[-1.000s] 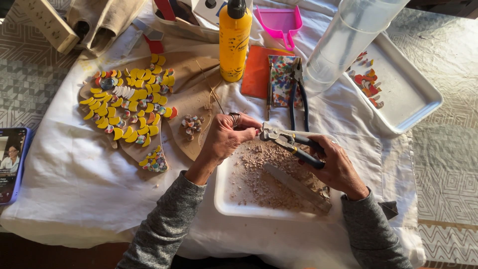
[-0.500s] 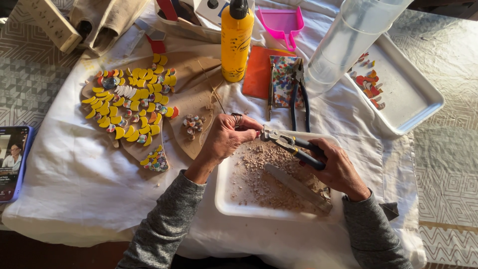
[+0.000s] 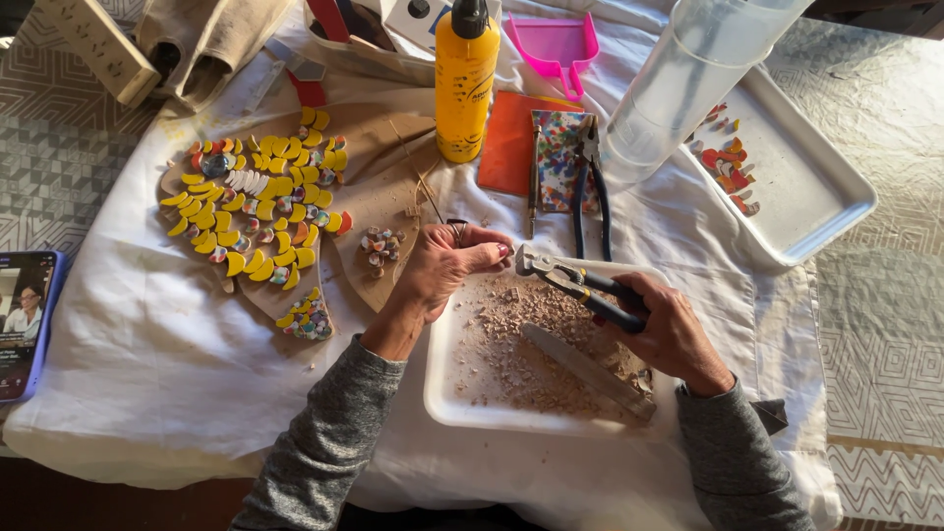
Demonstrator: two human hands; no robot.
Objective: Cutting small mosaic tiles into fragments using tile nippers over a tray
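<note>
White tray [image 3: 442, 393], right hand [image 3: 674, 329] gripping nippers [image 3: 575, 283], left hand [image 3: 442, 265] pinching beside them.

Both forearms, in grey sleeves, come up from the lower edge of the view, the left one slanting toward one o'clock and the right one toward eleven o'clock, so the hands nearly meet near the centre. The left hand [image 3: 442, 267] is curled with its back to the camera, a ring on one finger, thumb and fingertips pinched together and pointing toward three o'clock. The right hand [image 3: 669, 329], at about four o'clock from the left and just apart from it, is closed in a fist-like grip, knuckles turned toward ten o'clock, wrist bent slightly inward.
</note>
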